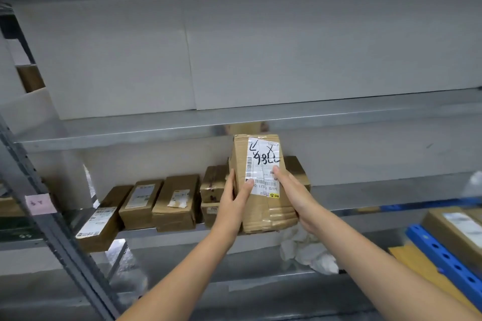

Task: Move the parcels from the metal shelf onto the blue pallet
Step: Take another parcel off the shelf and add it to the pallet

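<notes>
The metal shelf (167, 128) fills the frame; brown parcels (159, 203) line its middle tier, left of centre. The blue pallet (443, 255) shows at lower right. At centre, the held parcel (263, 185) stands on end, label forward, probably to clear the tier above. Left hand (234, 190) and right hand (294, 195) each clasp one side. Marker reads roughly "93LL"; print "502B".

We see through a single head-worn wide-angle camera, facing forward and slightly down at the metal shelf (161, 126) from arm's reach, close in, with the blue pallet (443, 255) cut off at the lower right edge.
</notes>
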